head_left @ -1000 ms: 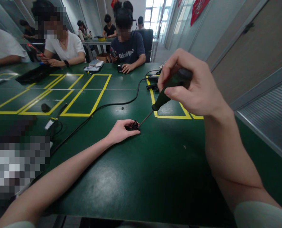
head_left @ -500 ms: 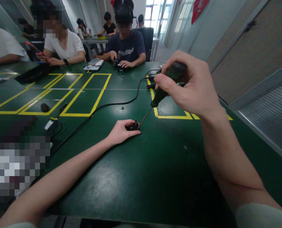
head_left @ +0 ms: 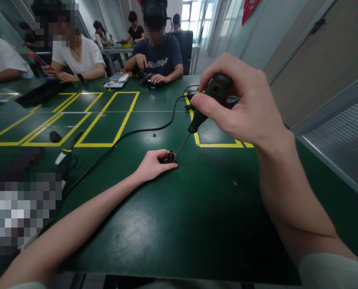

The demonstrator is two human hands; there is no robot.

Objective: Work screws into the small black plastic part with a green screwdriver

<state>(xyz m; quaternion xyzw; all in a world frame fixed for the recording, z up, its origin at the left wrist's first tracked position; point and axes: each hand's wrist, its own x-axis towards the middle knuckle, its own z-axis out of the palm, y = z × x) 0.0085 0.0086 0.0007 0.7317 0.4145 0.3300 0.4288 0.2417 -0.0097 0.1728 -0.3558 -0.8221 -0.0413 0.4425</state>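
My left hand (head_left: 151,165) rests on the green table, thumb and fingers closed around a small black part (head_left: 170,157) with a short upright tube on top. Its exact kind is too small to tell. My right hand (head_left: 242,100) grips the dark green handle of a screwdriver (head_left: 197,119) from above. The tool slants down to the left, and its thin metal shaft ends at the right side of the black part. Whether the tip sits in a screw cannot be made out.
A black cable (head_left: 145,130) runs across the green table (head_left: 179,224). Yellow tape (head_left: 126,116) marks boxes on it. A small black block (head_left: 55,137) and a tagged cord lie left. Across sits a co-worker (head_left: 162,56) handling a black device; others work at the left and behind.
My right hand has shifted slightly left on the screwdriver handle, with its grip turned a little. The left hand still holds the black part. The co-worker opposite has lowered the dark tool.
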